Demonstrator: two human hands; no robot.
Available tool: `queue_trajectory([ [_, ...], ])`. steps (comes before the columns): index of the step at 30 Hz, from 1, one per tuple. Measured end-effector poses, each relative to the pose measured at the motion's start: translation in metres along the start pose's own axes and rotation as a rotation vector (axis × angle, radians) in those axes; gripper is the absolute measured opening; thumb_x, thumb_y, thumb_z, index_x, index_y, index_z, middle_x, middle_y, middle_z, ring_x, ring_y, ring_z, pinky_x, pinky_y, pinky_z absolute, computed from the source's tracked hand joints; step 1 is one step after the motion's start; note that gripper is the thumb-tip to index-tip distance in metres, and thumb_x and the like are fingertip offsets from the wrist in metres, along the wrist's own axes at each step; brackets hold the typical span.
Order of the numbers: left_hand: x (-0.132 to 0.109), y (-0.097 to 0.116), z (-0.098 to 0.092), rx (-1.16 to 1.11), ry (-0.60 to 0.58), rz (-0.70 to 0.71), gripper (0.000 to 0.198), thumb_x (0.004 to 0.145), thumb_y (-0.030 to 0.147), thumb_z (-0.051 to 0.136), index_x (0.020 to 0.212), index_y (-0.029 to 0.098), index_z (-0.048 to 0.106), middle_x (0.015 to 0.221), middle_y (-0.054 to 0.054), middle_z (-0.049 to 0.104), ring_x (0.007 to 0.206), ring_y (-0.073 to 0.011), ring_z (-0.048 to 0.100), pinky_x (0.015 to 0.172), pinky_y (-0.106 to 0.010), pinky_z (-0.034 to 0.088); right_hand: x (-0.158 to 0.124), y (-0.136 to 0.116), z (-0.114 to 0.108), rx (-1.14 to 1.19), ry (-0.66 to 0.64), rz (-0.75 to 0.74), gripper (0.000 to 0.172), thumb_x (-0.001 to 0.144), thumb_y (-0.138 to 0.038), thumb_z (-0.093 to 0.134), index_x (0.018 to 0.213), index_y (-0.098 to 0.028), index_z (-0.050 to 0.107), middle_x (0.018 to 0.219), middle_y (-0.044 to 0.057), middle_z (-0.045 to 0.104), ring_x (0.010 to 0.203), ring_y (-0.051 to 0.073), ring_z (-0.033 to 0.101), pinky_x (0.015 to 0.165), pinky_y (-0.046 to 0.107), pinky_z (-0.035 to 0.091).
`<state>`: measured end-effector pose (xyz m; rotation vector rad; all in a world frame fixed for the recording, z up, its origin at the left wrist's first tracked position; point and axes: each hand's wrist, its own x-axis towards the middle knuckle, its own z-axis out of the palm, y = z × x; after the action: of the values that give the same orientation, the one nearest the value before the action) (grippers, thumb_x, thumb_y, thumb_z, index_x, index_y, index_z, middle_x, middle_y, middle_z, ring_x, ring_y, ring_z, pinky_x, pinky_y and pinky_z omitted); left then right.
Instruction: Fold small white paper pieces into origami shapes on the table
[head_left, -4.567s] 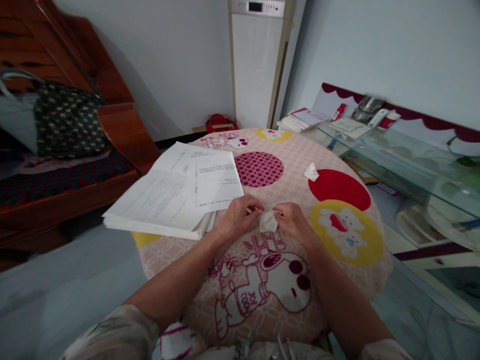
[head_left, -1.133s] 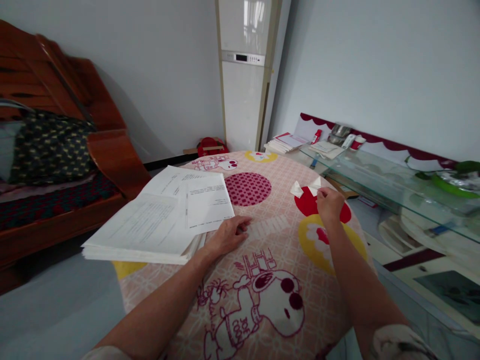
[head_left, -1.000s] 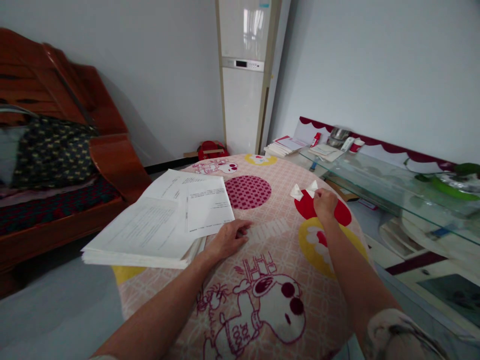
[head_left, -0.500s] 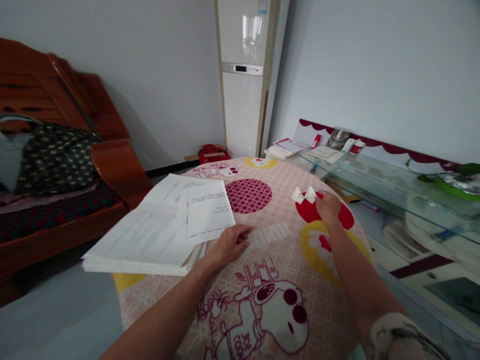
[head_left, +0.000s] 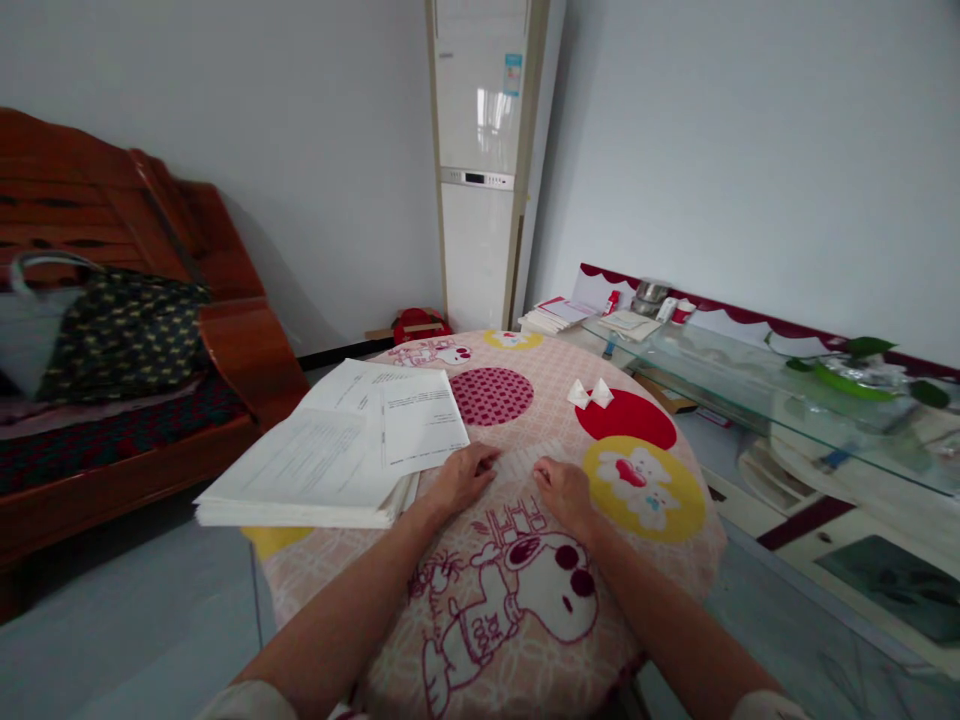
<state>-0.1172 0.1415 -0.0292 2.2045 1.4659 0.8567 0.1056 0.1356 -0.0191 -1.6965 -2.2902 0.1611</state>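
Observation:
My left hand (head_left: 466,476) rests on the table with its fingers curled in, beside the right edge of a thick stack of printed papers (head_left: 337,440). Closed like a loose fist, my right hand (head_left: 564,492) lies on the cloth a short way to the right. Between the two hands runs a pale, faintly striped strip (head_left: 519,462), flat on the cloth; whether either hand grips it is hidden. Two small folded white paper shapes, one left (head_left: 578,393) and one right (head_left: 602,392), stand side by side at the edge of a red patch, apart from my hands.
A patterned tablecloth (head_left: 450,560) covers the round table. To the right stands a glass-topped cabinet (head_left: 750,390) with papers, cups and a plant. A wooden bench (head_left: 247,340) with a patterned bag (head_left: 127,330) is at left; a tall white air conditioner (head_left: 480,250) stands behind.
My right hand has left the folded paper shapes and come back toward my left hand. The two shapes stay on the cloth. My left hand has barely moved; the view has tilted up.

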Motion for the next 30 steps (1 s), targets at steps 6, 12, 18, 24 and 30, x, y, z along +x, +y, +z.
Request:
queue_trajectory([
  [6, 0.001, 0.009, 0.004, 0.142, 0.026, 0.066, 0.025, 0.085, 0.013, 0.056, 0.105, 0.018, 0.070, 0.106, -0.008, 0.070, 0.100, -0.0197, 0.065, 0.093, -0.032, 0.050, -0.001, -0.004, -0.001, -0.139, 0.000, -0.024, 0.026, 0.098, -0.029, 0.044, 0.101, -0.021, 0.069, 0.088, 0.009, 0.074, 0.078, 0.019, 0.065, 0.064, 0.028, 0.034],
  [12, -0.005, 0.018, -0.011, 0.324, 0.120, -0.027, 0.019, 0.091, 0.017, 0.052, 0.087, 0.015, 0.070, 0.097, -0.013, 0.068, 0.099, -0.0243, 0.061, 0.091, -0.038, 0.047, -0.001, -0.003, -0.001, -0.164, 0.017, -0.034, 0.027, 0.098, -0.030, 0.044, 0.102, -0.020, 0.070, 0.086, 0.009, 0.074, 0.076, 0.019, 0.064, 0.062, 0.028, 0.031],
  [18, -0.010, 0.004, -0.030, 0.454, 0.284, -0.183, 0.020, 0.090, 0.027, 0.061, 0.103, 0.015, 0.070, 0.114, -0.016, 0.068, 0.112, -0.0307, 0.057, 0.098, -0.047, 0.042, 0.000, 0.001, 0.005, -0.164, 0.050, -0.031, 0.026, 0.097, -0.029, 0.045, 0.098, -0.022, 0.070, 0.084, 0.009, 0.075, 0.075, 0.021, 0.065, 0.061, 0.030, 0.029],
  [24, -0.011, -0.007, -0.026, 0.432, 0.249, -0.259, 0.042, 0.081, 0.036, 0.072, 0.119, 0.019, 0.065, 0.132, -0.015, 0.062, 0.126, -0.0329, 0.051, 0.115, -0.056, 0.027, 0.001, 0.004, 0.009, -0.148, 0.064, -0.021, 0.026, 0.097, -0.030, 0.046, 0.098, -0.022, 0.070, 0.082, 0.008, 0.074, 0.074, 0.020, 0.064, 0.062, 0.029, 0.029],
  [30, -0.009, -0.009, -0.017, 0.505, 0.130, -0.231, 0.038, 0.086, 0.023, 0.060, 0.123, 0.019, 0.063, 0.138, -0.012, 0.058, 0.132, -0.0283, 0.048, 0.118, -0.051, 0.024, 0.003, 0.006, 0.011, -0.159, 0.058, -0.015, 0.025, 0.096, -0.030, 0.046, 0.098, -0.022, 0.070, 0.083, 0.007, 0.074, 0.073, 0.019, 0.063, 0.061, 0.028, 0.028],
])
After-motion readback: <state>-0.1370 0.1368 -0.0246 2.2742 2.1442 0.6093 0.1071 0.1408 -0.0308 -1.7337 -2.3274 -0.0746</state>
